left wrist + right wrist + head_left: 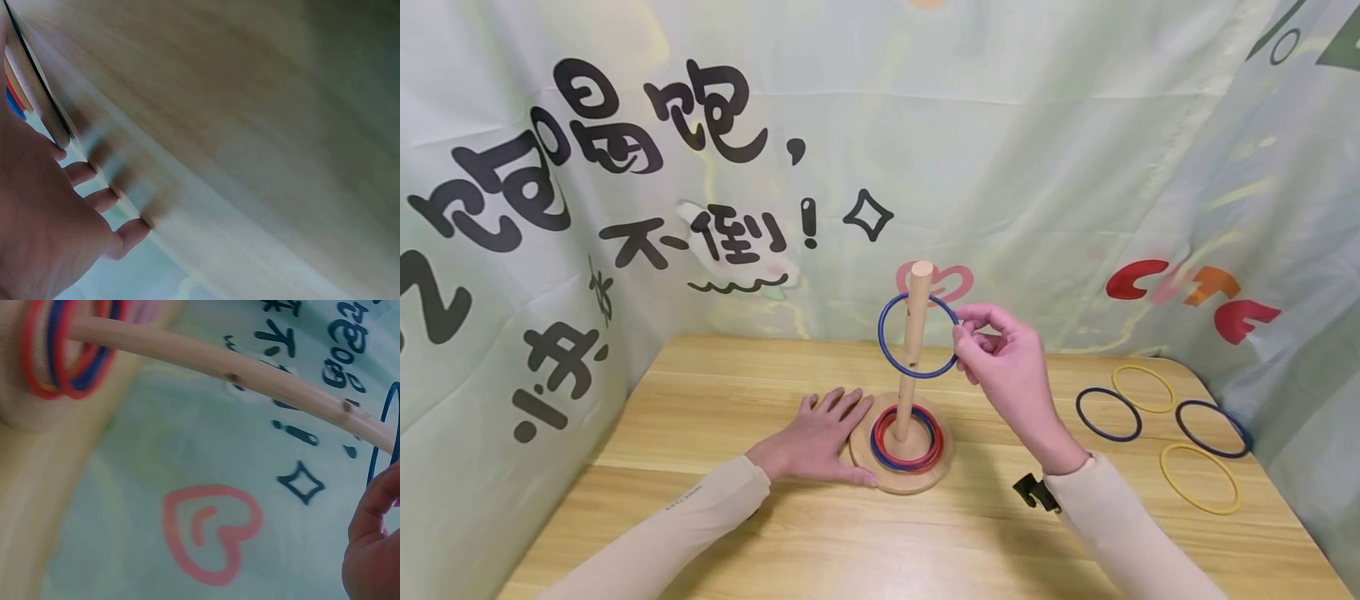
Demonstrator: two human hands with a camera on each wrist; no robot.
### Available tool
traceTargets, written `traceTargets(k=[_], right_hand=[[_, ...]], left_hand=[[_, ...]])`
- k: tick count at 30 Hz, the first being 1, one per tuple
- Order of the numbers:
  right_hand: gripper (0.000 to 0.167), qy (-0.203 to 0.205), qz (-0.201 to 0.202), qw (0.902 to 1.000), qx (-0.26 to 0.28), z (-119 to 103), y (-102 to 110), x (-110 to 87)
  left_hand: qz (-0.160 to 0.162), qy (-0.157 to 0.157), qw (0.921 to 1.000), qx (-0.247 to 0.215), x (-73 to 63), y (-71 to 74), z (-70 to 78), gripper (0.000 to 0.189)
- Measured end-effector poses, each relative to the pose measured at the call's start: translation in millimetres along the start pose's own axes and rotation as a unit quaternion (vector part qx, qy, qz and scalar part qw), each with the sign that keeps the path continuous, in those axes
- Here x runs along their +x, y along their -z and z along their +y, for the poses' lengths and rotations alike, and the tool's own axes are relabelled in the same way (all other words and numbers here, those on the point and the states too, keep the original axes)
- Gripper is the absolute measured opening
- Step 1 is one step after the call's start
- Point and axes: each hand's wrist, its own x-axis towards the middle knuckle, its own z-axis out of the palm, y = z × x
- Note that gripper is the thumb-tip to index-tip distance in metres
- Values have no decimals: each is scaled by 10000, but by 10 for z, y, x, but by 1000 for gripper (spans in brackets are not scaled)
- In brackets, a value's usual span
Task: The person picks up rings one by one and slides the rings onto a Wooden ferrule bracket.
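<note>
Between fingertips (pixel 964 342) is a thin blue ring (pixel 922 376).

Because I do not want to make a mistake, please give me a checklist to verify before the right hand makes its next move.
1. Grip: ok, the right hand pinches the edge of the raised blue ring.
2. Post: ok, it stands upright.
3. Base: ok, the left hand touches its edge.
4. Raised blue ring down on the base: not ok, it is held up near the post's upper part.
5. Number of stacked rings: cannot tell, they overlap.
6. Loose rings: ok, two blue and two yellow lie on the table, apart from the base.
</note>
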Motion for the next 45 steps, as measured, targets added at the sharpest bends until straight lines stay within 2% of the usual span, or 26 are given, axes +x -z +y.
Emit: traceTargets(k=[11, 20, 23, 31, 40, 45], right_hand=[[26, -621, -476, 9950, -620, 529, -63, -224], [29, -834, -1029, 9801, -1478, 890, -100, -404], [29, -984, -1139, 9735, -1720, 935, -106, -438], [28, -1312, -1398, 9643, -1827, 1021, -107, -478], [24, -1418, -1513, 9598, -1890, 1057, -97, -474], [28, -1544, -1454, 9576, -1949, 1048, -44, -483]], left_hand=[[63, -46, 10000, -50, -13, -5, -6, 126], [112, -45, 9999, -29, 8, -46, -23, 128], [112, -49, 9999, -33, 6, -30, -13, 128], [-4, 35, 10000, 85, 18, -37, -11, 129], [-57, 41, 9999, 77, 17, -41, -31, 129], [-86, 53, 9999, 48, 12, -30, -24, 129]])
